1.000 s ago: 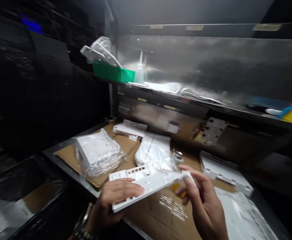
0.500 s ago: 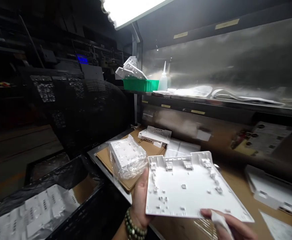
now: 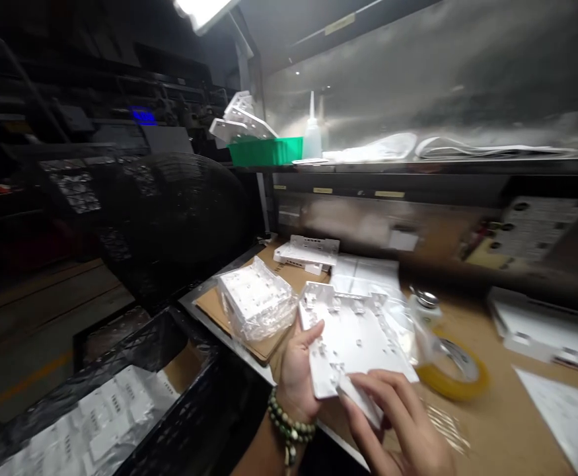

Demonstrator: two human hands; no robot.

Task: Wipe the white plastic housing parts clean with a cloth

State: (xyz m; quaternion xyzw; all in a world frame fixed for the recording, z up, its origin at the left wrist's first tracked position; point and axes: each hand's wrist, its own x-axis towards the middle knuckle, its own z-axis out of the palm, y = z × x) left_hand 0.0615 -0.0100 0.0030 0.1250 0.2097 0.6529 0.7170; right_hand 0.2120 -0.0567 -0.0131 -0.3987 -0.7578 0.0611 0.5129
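A white plastic panel (image 3: 362, 340) with small clips and posts on its inner face is tilted above the bench. My left hand (image 3: 298, 370), with a bead bracelet at the wrist, grips its left edge, thumb on top. The fingers of my right hand (image 3: 392, 416) are pinched on a white cloth (image 3: 361, 400) at the panel's lower edge. Just left of the panel, a stack of similar white parts (image 3: 256, 294) in clear plastic wrap lies on cardboard. Behind it sits another white part (image 3: 306, 251).
Yellow tape roll (image 3: 454, 370) and a metal-capped bottle (image 3: 425, 304) stand right of the panel. More white parts (image 3: 551, 330) lie farther right. A black crate (image 3: 170, 410) of bagged parts is lower left. Above, a shelf holds a green bin (image 3: 266, 151) and squeeze bottle (image 3: 313, 135).
The panel has been turned and drawn in, baring the tape roll and bottle. My left thumb now lies over its face, and my right hand has moved left along the lower edge with the cloth.
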